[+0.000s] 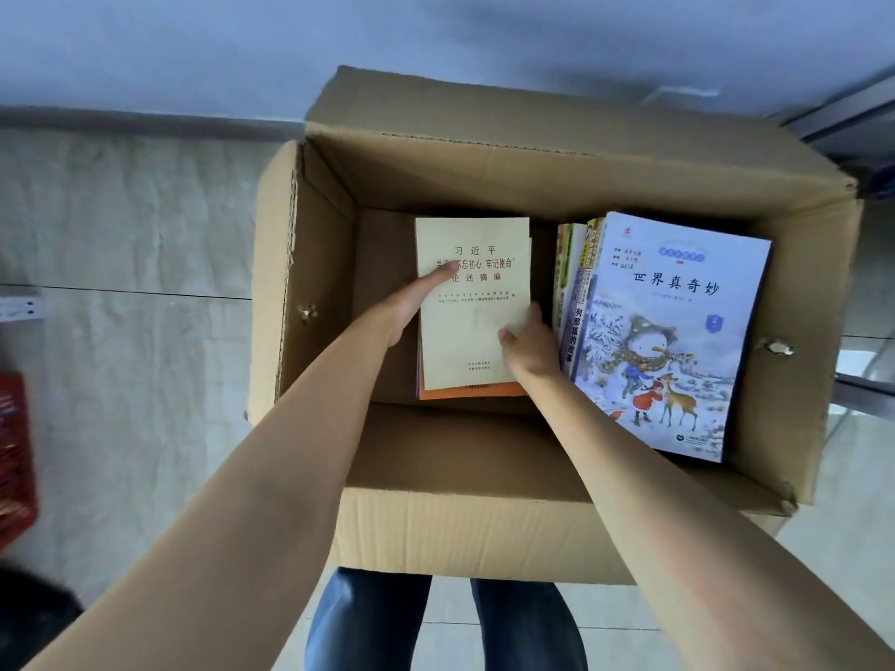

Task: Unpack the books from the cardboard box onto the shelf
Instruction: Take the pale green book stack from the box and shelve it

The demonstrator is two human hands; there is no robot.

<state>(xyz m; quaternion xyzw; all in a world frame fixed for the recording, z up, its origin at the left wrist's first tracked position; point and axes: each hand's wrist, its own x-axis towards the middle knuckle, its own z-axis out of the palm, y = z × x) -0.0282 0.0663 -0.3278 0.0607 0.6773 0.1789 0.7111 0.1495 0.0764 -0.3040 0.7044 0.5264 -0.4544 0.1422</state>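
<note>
An open cardboard box (436, 520) stands on the floor in front of me. Inside on the left lies a small stack topped by a cream-yellow book (477, 326), with an orange book (465, 392) beneath it. My left hand (411, 307) grips the stack's left edge, thumb lying on the cover. My right hand (530, 346) grips its right edge, thumb on the cover. On the right, a blue picture book with a snowman (673, 331) leans over several upright books (574, 302).
Pale tiled floor surrounds the box, with a grey wall behind it. A red object (14, 452) sits at the left edge. Metal bars (852, 113) show at the upper right. My jeans-clad legs (445, 622) are below the box.
</note>
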